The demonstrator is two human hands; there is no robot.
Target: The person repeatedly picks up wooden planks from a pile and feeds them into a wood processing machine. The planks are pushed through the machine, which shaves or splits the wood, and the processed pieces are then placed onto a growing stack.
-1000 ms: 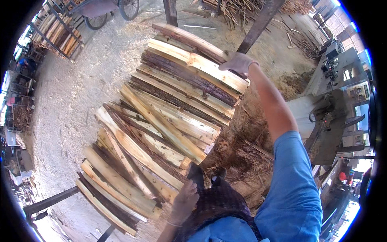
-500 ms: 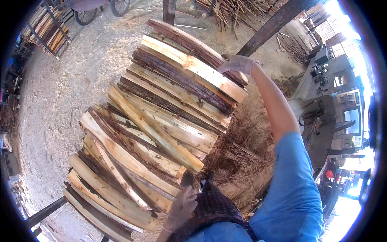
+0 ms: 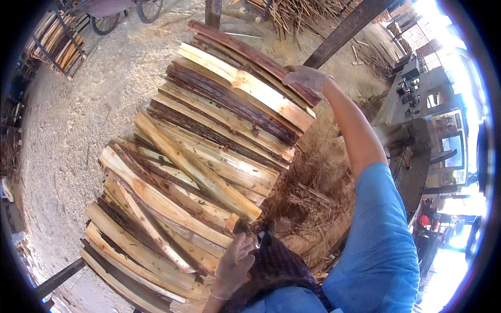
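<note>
My right hand (image 3: 307,79), in a thin pale glove, grips the near end of a reddish-brown bark-covered slab (image 3: 237,48) at the far edge of a wide row of rough wood slabs. Beside that slab lies a pale plank (image 3: 229,75), then a dark bark slab (image 3: 209,93). A yellowish plank (image 3: 195,167) rests slantwise over the middle ones. My left hand (image 3: 234,267), gloved too, hovers by the near ends of the left-hand slabs, its fingers loosely bent and apart with nothing visible in them.
Slanting metal posts (image 3: 347,34) rise beyond the row, and a metal bar (image 3: 60,276) juts out at lower left. Bark scraps (image 3: 318,208) cover the ground by my feet. Machinery (image 3: 412,151) stands at right. Farther off are a stick pile (image 3: 292,13), a wheeled cart (image 3: 107,6) and a wood-filled rack (image 3: 55,44).
The slab under my right hand has tipped so that more of its bark face shows, and a gap shows beside it. My left hand stays near the same slab ends. The view has shifted slightly.
</note>
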